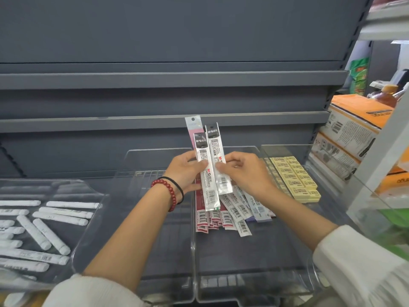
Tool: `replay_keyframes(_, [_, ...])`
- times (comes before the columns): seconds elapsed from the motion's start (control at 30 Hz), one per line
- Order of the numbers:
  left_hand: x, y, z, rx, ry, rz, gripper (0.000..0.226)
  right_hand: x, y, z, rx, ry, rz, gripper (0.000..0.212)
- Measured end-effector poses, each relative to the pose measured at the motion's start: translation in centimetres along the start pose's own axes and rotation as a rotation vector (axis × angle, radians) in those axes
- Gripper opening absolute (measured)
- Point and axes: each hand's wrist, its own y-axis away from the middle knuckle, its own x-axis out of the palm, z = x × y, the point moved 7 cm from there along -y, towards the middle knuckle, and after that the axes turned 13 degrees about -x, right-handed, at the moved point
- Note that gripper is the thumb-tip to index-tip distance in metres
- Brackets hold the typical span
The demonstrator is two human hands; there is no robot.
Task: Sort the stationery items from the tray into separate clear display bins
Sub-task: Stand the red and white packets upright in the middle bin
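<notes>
My left hand (188, 171) grips a fan of three long, narrow refill packets (207, 156), white and pink with black tops, held upright over the bins. My right hand (241, 171) pinches the rightmost white packet (218, 160) of that fan. Below them, more refill packets (228, 216) in red, white and purple lie piled in a clear bin (254, 258). The clear bin (155, 251) to its left shows nothing inside. Yellow erasers (294, 176) fill a clear bin at the right.
A clear tray (84, 235) at the left holds several white wrapped sticks (44, 231). Grey shelf boards (168, 78) rise behind the bins. Orange and white boxes (352, 131) stand stacked at the right, beside a white shelf post (380, 151).
</notes>
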Motion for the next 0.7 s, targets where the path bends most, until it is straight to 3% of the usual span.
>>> replay_keyframes(0.1, [-0.9,0.0,-0.2,0.026,0.025,-0.094,0.022,-0.6,0.0,-1.9,0.136,-0.084,-0.058,0.023])
replay_keyframes(0.17, [-1.5,0.0,-0.3,0.038,0.065,-0.147,0.020,-1.1,0.2,-3.1,0.213,0.000,-0.059,0.035])
replay_keyframes(0.33, [-2.7,0.0,-0.3,0.048,0.127,-0.221,0.022,0.8,1.8,-5.3,0.334,0.251,0.297,0.043])
replay_keyframes(0.4, [-2.8,-0.1,-0.3,0.049,0.136,-0.230,0.024,1.0,2.1,-5.6,0.342,0.310,0.349,0.038])
replay_keyframes(0.5, [-2.6,-0.2,-0.3,0.060,0.136,-0.220,0.023,-0.1,1.3,-5.2,0.236,0.407,0.248,0.041])
replay_keyframes(0.6, [-2.2,-0.2,-0.2,0.062,0.123,-0.210,0.025,-1.0,0.6,-3.0,0.085,0.161,0.088,0.035])
replay_keyframes(0.7, [-1.7,-0.2,0.0,0.058,0.069,-0.192,0.026,0.1,0.8,-1.0,0.047,-0.188,0.128,0.036])
